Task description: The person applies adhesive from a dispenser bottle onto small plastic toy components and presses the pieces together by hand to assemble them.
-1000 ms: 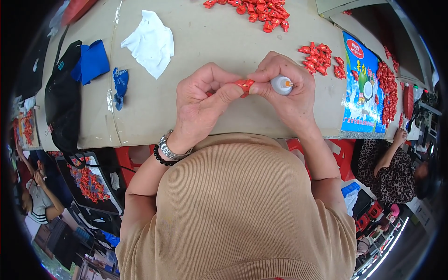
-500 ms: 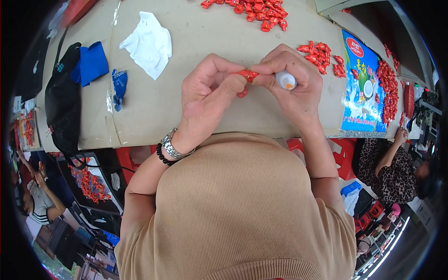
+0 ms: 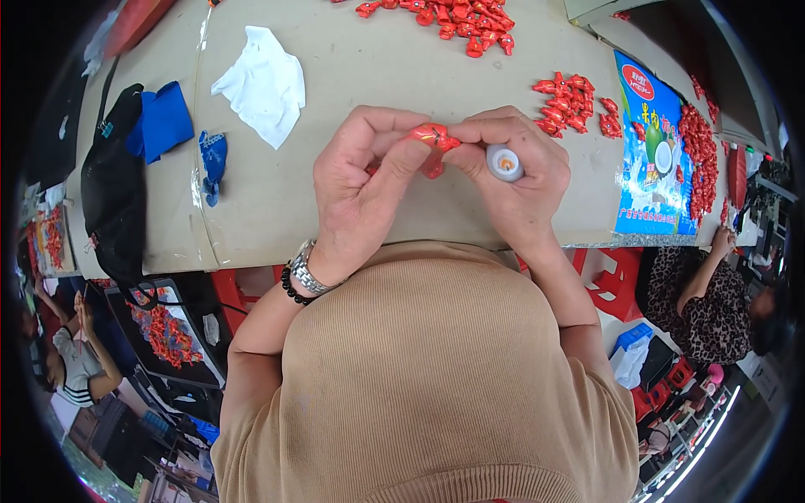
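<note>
Between my two hands, over the middle of the table, is a small red plastic figure part (image 3: 433, 137) with yellow and dark marks. My left hand (image 3: 362, 172) pinches its left side between thumb and fingers, with a bit more red showing by the palm. My right hand (image 3: 524, 172) pinches the right side with thumb and forefinger. Tucked in that same hand is a whitish tube (image 3: 505, 163), its round end toward me with an orange spot at the centre. Past my right hand lies a small group of similar red pieces (image 3: 567, 102).
A bigger heap of red pieces (image 3: 470, 21) lies at the far side. On the left are a white cloth (image 3: 267, 88), blue cloth (image 3: 168, 121) and a black bag-like item (image 3: 115, 184). At right, a blue printed sheet (image 3: 646, 193) borders more red pieces (image 3: 698, 159). Other people sit both sides.
Both hands have shifted slightly left and down. The red piece has turned, showing more of its marked face. The tube's end now points more toward me.
</note>
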Action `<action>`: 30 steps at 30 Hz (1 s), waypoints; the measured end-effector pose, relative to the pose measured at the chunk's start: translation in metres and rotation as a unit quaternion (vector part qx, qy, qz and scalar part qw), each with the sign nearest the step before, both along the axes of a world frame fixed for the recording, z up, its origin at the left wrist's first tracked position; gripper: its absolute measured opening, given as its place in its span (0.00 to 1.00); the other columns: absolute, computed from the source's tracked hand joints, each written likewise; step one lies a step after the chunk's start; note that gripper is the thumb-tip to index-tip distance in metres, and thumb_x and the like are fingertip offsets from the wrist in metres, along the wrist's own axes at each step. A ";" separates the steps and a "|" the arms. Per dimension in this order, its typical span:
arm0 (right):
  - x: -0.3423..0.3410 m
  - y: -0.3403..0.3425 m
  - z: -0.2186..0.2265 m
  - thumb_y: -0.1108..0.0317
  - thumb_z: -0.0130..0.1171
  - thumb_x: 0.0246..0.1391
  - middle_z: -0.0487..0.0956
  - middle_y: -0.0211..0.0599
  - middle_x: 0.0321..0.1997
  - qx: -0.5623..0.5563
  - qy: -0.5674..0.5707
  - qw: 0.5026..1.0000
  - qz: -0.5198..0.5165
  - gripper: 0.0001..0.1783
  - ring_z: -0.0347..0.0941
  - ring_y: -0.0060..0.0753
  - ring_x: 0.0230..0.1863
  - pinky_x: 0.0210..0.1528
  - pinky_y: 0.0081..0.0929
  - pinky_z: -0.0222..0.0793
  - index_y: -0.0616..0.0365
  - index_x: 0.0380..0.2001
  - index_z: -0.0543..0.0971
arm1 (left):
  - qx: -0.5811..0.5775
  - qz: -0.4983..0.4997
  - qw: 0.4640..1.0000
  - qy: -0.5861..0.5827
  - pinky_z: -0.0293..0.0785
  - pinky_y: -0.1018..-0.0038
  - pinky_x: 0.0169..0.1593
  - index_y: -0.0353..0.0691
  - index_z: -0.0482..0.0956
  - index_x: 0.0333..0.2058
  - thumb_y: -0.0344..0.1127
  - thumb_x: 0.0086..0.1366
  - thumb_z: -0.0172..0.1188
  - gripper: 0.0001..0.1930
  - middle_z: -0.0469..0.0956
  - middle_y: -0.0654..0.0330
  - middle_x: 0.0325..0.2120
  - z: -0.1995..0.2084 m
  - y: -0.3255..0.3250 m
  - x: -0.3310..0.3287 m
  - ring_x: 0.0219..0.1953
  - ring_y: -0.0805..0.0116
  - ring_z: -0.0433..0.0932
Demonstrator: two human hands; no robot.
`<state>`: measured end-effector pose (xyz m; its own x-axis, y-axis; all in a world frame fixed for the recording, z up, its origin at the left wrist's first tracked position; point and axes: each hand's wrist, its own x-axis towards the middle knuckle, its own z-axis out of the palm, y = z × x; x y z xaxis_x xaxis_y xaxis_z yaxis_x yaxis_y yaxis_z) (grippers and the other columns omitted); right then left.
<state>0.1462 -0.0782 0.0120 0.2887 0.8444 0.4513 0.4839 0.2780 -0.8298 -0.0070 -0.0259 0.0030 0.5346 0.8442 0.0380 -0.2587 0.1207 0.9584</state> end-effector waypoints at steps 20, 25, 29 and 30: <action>-0.001 -0.004 -0.003 0.86 0.65 0.32 0.76 0.38 0.21 0.056 -0.032 0.997 0.029 0.12 0.74 0.33 0.22 0.21 0.23 0.68 0.64 0.25 0.78 | 0.123 0.033 0.991 0.039 0.72 0.82 0.32 0.33 0.76 0.37 0.24 0.62 0.58 0.05 0.78 0.61 0.27 -0.014 -0.004 0.000 0.28 0.78 0.77; 0.002 -0.006 -0.003 0.82 0.68 0.39 0.79 0.39 0.26 0.027 -0.031 0.998 0.042 0.11 0.74 0.30 0.26 0.27 0.22 0.69 0.64 0.29 0.79 | 0.126 0.029 0.991 0.020 0.73 0.81 0.33 0.32 0.75 0.39 0.23 0.63 0.57 0.05 0.80 0.59 0.28 -0.010 -0.003 0.001 0.29 0.76 0.78; 0.007 -0.002 0.000 0.85 0.63 0.34 0.78 0.38 0.23 0.029 -0.004 0.999 0.022 0.11 0.75 0.32 0.23 0.25 0.23 0.70 0.62 0.26 0.79 | 0.121 0.016 0.991 0.060 0.71 0.82 0.30 0.32 0.72 0.43 0.26 0.64 0.58 0.10 0.80 0.59 0.27 0.000 0.003 0.005 0.27 0.78 0.76; 0.012 -0.002 0.001 0.85 0.63 0.34 0.78 0.38 0.23 0.029 -0.006 0.999 0.020 0.11 0.75 0.32 0.23 0.25 0.23 0.70 0.62 0.26 0.79 | 0.108 0.010 0.991 0.080 0.70 0.83 0.28 0.32 0.71 0.45 0.27 0.64 0.58 0.12 0.80 0.60 0.26 0.003 0.004 0.006 0.24 0.78 0.75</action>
<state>0.1578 -0.0798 0.0130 0.2497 0.8269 0.5038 0.4822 0.3450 -0.8053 -0.0007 -0.0216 0.0058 0.5310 0.8365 0.1353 -0.1012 -0.0959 0.9902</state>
